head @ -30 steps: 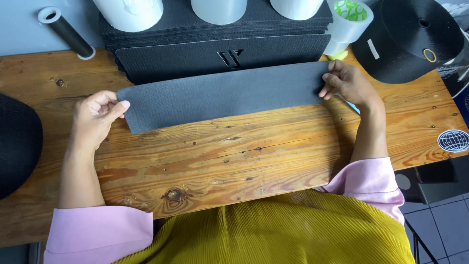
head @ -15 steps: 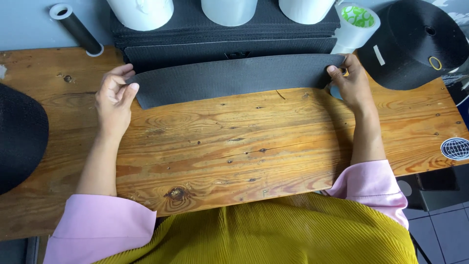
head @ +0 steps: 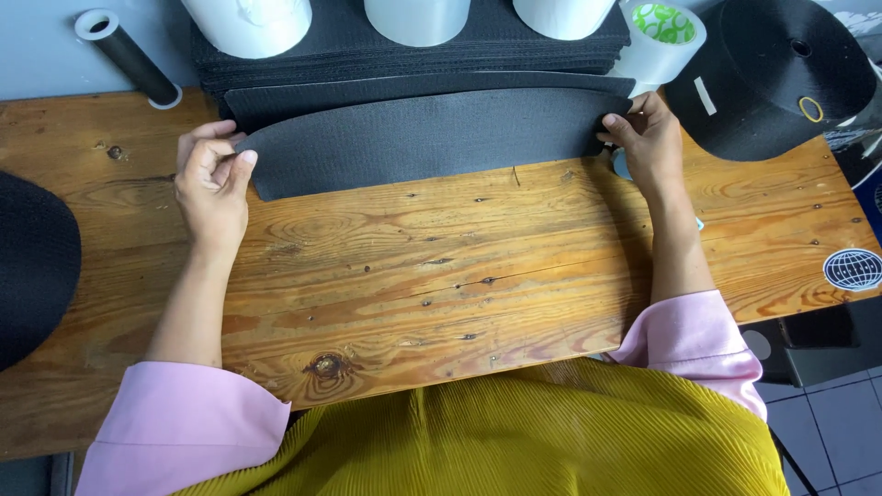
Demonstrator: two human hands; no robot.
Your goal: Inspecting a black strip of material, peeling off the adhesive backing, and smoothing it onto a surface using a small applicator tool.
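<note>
A long dark grey textured strip point(head: 432, 140), curved like an arc, lies flat across the far part of the wooden table point(head: 441, 294). My left hand point(head: 213, 179) pinches its left end between thumb and fingers. At the opposite end, my right hand point(head: 648, 138) grips the strip's edge. Just behind the strip sits a stack of similar dark strips point(head: 413, 60), and the held strip's far edge touches or overlaps its front.
Three white rolls point(head: 418, 14) stand on the stack. A clear tape roll with a green core point(head: 663, 32) and a large black spool point(head: 772, 73) sit at the far right, a black tube point(head: 129, 55) at far left, a dark round object point(head: 32, 266) at left.
Both hands have carried the strip away from me toward the stack; it now lies flatter and closer to the stack's front edge.
</note>
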